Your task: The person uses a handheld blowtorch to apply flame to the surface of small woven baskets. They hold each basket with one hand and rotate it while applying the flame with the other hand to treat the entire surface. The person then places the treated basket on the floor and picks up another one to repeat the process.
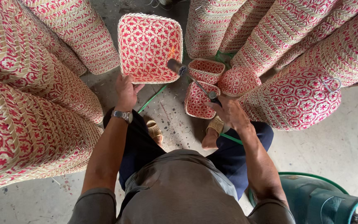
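A square woven tray (150, 46), red and cream, stands tilted on its edge on the concrete floor (340, 141) in front of the seated person. The left hand (126, 92) grips its lower rim, fingers curled behind the edge so only the thumb and back of the hand show. The right hand (230, 112) is closed around the handle of a small blowtorch (191, 79), whose nozzle points at the tray's right side; a faint orange flame shows there against the weave, hard to make out. The torch's lower end is hidden inside the fist.

Just right of the tray lie three smaller baskets (206, 70) of the same pattern, partly covered by the torch and by each other. A green hose (154, 96) runs across the floor under the tray and is lost behind the legs. Tall stacks of woven baskets (34, 108) crowd both sides, cut off by the frame. A green gas cylinder (311, 197) sits at lower right, only partly in view. Both sandalled feet (154, 130) peek out below the knees.
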